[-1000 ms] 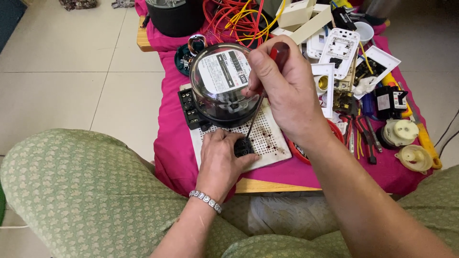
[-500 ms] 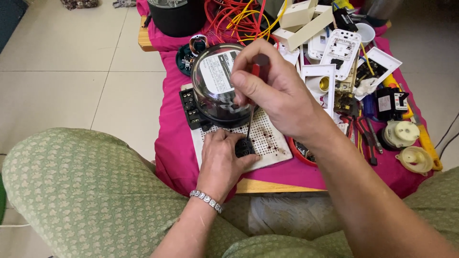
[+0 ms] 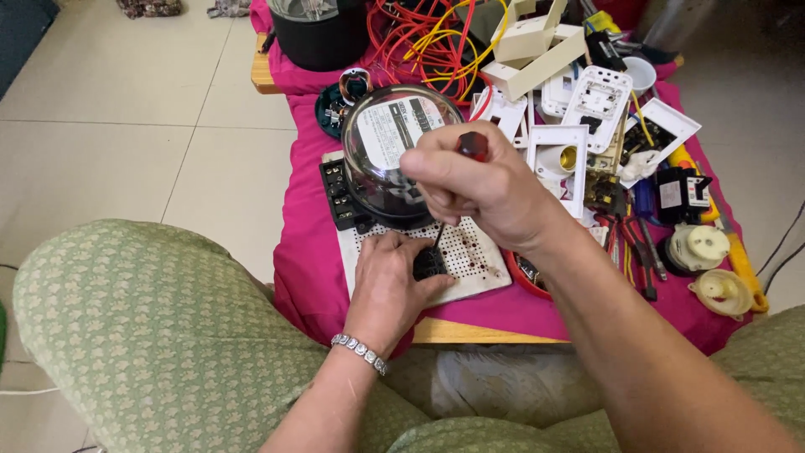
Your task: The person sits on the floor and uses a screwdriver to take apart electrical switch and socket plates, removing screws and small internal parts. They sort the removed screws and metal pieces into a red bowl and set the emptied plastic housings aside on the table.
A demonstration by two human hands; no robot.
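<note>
One screwdriver [image 3: 459,180], two hands

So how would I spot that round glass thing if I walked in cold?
Find the low table draped in pink cloth. On the white perforated board near its front edge sits a clear glass dome on a black base, just beyond the right hand gripping a screwdriver. It alone is see-through and rounded; its neighbours are flat white plates.

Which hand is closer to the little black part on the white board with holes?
Left. The left hand touches the small black part, pinning it on the perforated board. The right hand is above, gripping the screwdriver.
</note>
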